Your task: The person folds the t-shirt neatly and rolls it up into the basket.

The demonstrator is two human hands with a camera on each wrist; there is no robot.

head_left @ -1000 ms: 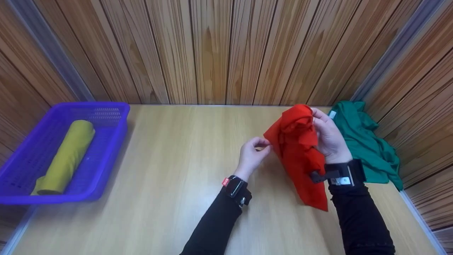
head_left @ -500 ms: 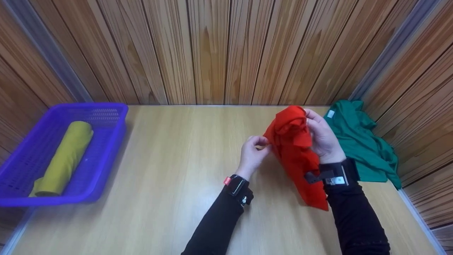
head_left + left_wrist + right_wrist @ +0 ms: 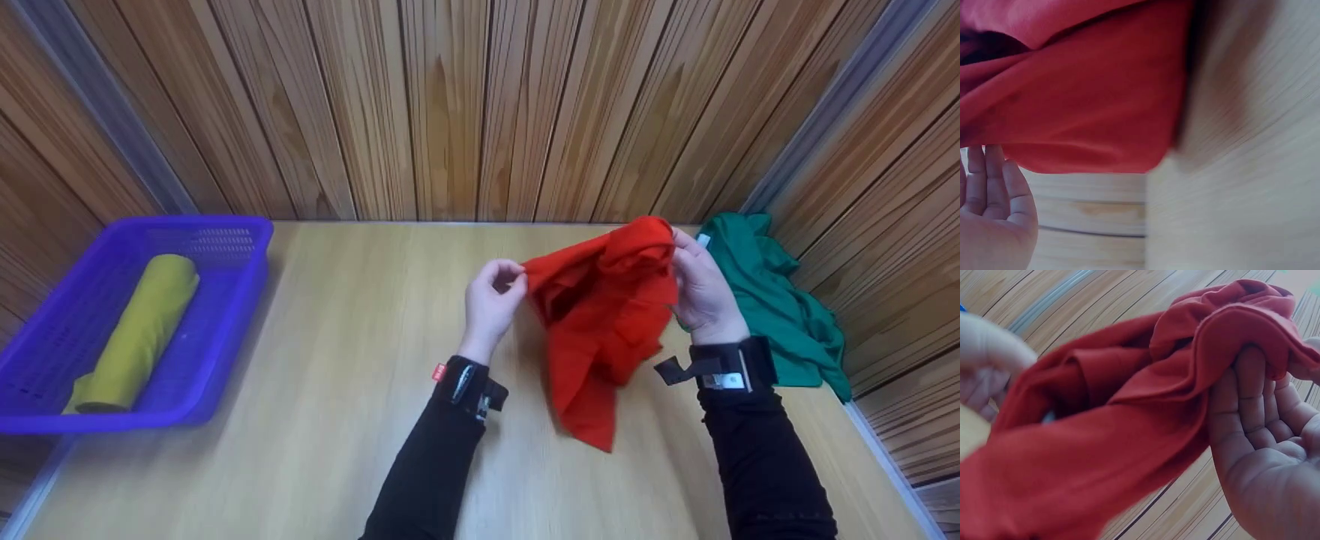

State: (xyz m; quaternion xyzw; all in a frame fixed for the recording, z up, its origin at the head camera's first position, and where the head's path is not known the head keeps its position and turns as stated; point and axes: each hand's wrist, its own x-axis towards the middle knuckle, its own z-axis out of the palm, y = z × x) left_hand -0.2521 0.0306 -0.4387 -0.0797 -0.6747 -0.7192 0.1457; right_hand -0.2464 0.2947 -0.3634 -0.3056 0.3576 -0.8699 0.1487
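A crumpled red cloth garment (image 3: 600,307) hangs between both hands over the right half of the table. My left hand (image 3: 491,304) pinches its left corner between thumb and fingertips. At the upper right edge, my right hand (image 3: 705,289) grips a bunched part of it, and the right wrist view shows the fingers (image 3: 1249,391) tucked under a fold. The lower end of the red garment dangles in a point toward me. In the left wrist view the fabric (image 3: 1089,107) spreads wide above the table, beside the palm.
At the left stands a purple plastic basket (image 3: 232,330) with a rolled yellow cloth (image 3: 142,337) in it. A green garment (image 3: 780,307) with a white tag lies heaped at the right, behind my right hand. Wood-panelled walls (image 3: 442,112) border the table (image 3: 360,360) at the back and sides.
My left hand has moved left and slightly away from me, drawing the red garment's corner out. The garment is spread wider, and its lower tip has swung left.
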